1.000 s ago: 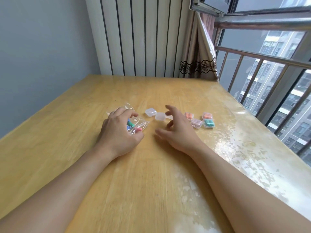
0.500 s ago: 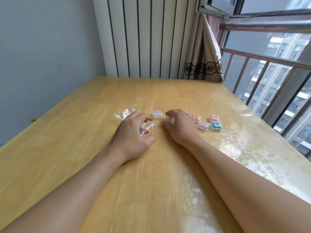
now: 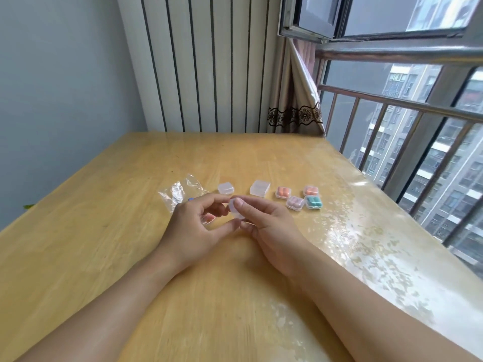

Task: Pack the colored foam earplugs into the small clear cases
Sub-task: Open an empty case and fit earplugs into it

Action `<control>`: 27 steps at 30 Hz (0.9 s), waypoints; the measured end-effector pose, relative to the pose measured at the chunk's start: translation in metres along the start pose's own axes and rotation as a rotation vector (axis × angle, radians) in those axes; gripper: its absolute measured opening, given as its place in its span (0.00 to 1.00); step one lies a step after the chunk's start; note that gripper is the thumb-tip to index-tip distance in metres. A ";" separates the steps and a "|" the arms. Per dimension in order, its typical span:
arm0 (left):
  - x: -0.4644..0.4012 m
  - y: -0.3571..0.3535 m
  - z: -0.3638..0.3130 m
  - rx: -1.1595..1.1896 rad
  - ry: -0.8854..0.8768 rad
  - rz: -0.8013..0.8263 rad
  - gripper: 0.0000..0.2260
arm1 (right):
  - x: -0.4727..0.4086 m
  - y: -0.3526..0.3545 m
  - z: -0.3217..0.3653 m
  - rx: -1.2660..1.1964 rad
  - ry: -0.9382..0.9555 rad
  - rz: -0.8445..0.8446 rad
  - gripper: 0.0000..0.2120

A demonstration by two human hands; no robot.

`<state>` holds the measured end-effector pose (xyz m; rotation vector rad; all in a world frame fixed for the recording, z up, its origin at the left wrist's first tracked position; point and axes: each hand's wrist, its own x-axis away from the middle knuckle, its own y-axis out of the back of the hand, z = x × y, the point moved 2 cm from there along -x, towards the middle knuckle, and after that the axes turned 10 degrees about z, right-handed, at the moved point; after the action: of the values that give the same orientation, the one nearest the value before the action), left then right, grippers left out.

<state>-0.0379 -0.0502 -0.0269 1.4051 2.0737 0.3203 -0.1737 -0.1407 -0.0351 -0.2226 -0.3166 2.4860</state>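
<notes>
Nearest the camera, two bare forearms reach forward over the wooden table (image 3: 109, 252), whose right part shines under a glossy cover. The hands meet near the table's middle around one small clear case (image 3: 235, 210). The right hand (image 3: 269, 228) grasps that case: its thumb lies over the case's top and its fingers curl beneath. The left hand (image 3: 193, 231) has thumb and forefinger curled toward the same case from the left and meeting it, so this grip also pinches the case. The case sits between the two sets of fingertips, held just above the table; whether anything is inside it cannot be told.

Just behind the left hand lies a crumpled clear plastic bag (image 3: 179, 193), with a blue earplug (image 3: 190, 199) showing at the knuckles and something pink (image 3: 209, 218) visible through the gap under the left fingers.

Farther on, two empty clear cases stand apart from each other: a smaller one (image 3: 226, 188) beside the bag and a larger one (image 3: 259, 188) to its right. Right of these sit four filled cases close together: an orange one (image 3: 283, 192), another orange one (image 3: 311, 190), a lilac one (image 3: 295, 203) and a teal one (image 3: 313, 202).

Beyond the table stand a striped wall panel (image 3: 198, 64), a tied curtain (image 3: 295, 105), and a window railing (image 3: 392, 100).
</notes>
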 end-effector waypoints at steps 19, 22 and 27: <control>-0.002 0.005 0.004 0.134 0.058 -0.030 0.06 | -0.014 0.008 0.002 0.025 -0.045 0.134 0.10; -0.002 0.003 0.004 0.108 0.060 -0.009 0.04 | -0.013 0.008 0.003 0.224 0.022 0.096 0.08; -0.001 0.001 0.005 0.090 0.068 0.012 0.01 | -0.011 0.006 0.003 0.291 0.017 0.112 0.07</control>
<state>-0.0338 -0.0512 -0.0296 1.4781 2.1597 0.2870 -0.1690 -0.1523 -0.0334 -0.1430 0.0685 2.6004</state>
